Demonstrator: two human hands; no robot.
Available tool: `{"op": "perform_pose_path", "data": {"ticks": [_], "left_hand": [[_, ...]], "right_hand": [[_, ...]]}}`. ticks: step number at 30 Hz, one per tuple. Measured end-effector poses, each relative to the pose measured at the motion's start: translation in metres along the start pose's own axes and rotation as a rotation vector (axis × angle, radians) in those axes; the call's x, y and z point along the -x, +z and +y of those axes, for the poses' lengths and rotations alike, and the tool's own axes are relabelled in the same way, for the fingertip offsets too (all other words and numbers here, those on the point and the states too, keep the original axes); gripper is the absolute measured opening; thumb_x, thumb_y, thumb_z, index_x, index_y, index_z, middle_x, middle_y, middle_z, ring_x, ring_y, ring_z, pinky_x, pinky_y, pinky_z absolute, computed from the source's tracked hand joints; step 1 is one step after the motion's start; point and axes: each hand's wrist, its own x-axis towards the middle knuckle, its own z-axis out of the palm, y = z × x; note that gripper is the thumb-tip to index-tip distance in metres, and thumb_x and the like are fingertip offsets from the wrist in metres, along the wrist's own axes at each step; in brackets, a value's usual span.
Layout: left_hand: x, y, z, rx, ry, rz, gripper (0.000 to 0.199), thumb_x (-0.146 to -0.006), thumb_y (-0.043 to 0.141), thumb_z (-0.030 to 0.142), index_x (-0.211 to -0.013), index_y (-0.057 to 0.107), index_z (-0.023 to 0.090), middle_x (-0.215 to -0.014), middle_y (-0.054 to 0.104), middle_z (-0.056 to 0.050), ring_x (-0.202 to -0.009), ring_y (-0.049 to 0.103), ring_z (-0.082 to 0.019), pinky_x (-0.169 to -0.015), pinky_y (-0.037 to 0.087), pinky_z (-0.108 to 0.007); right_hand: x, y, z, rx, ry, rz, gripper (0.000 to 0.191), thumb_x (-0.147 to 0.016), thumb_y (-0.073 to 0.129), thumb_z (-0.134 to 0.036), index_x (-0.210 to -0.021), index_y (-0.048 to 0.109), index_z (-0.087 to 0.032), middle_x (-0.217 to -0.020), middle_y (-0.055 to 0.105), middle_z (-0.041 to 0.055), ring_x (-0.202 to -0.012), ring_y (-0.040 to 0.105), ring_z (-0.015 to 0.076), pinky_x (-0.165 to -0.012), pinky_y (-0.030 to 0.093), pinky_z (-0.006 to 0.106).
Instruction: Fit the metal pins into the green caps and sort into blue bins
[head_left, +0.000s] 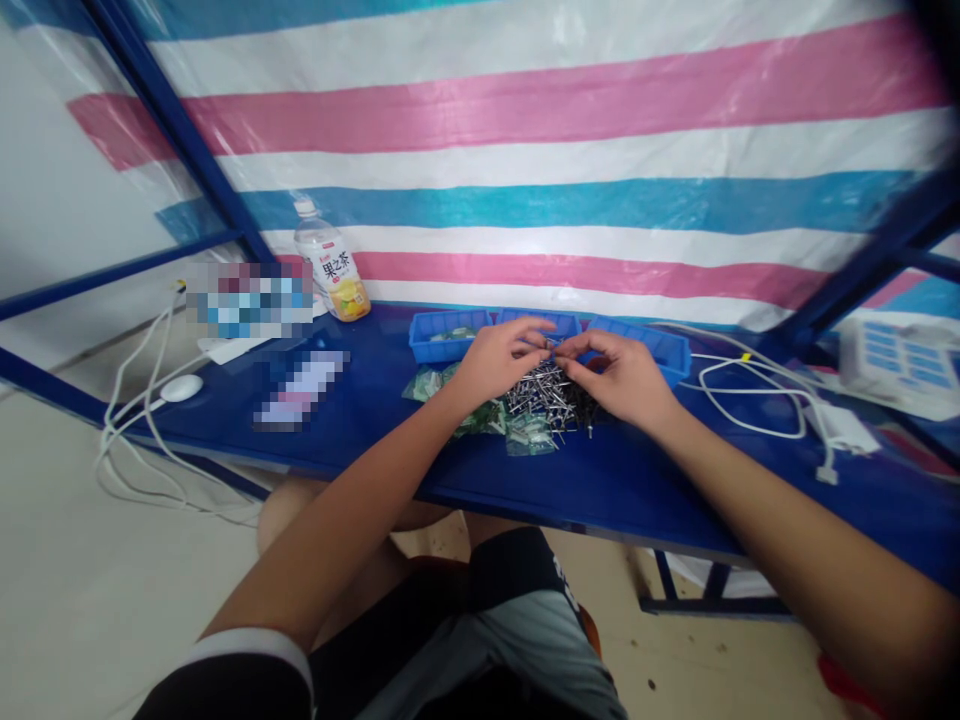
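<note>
Left hand: the left hand [501, 360] is above the left part of the metal pins [541, 392]; thumb and fingers bent, tips directed toward the right hand. Whether it grips a part cannot be told.
Right hand: the right hand [621, 372] is above the right part of the pins; thumb and index finger close together, tips beside those of the left hand. Grip contents cannot be told.
Metal pins: loose pile on the surface [390, 400], under and between the hands.
Green packets: the packets [529, 434] lie along the left and near sides of the pile.
Blue bins: left bin [441, 345], middle bin [568, 323] and right bin [673, 350] stand in a row behind the pile; the hands partly cover the middle and right bins.
Near edge: both forearms cross it; a strip of blue surface separates it from the pile.
Left side: blue surface extends between packets and blurred card [304, 392]; bottle [339, 272] stands near the rear edge.
Right side: blue surface separates the right hand from the white cable [750, 434] and adapter [846, 428].
Rear edge: striped sheet [525, 110] rises behind the bins.
</note>
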Motion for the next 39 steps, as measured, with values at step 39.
{"op": "perform_pose_path", "data": {"ticks": [39], "left_hand": [[-0.003, 0.007, -0.016, 0.034, 0.156, -0.045, 0.060, -0.091, 0.071, 0.013, -0.150, 0.060, 0.019, -0.133, 0.077, -0.015, -0.111, 0.080, -0.024, -0.103, 0.065, -0.044]], "right_hand": [[0.001, 0.004, 0.002, 0.007, 0.012, -0.053, 0.028, -0.081, 0.070, -0.020, -0.107, 0.061, -0.025, -0.091, 0.074, 0.0029, -0.074, 0.067, 0.0194, -0.070, 0.054, 0.035]]}}
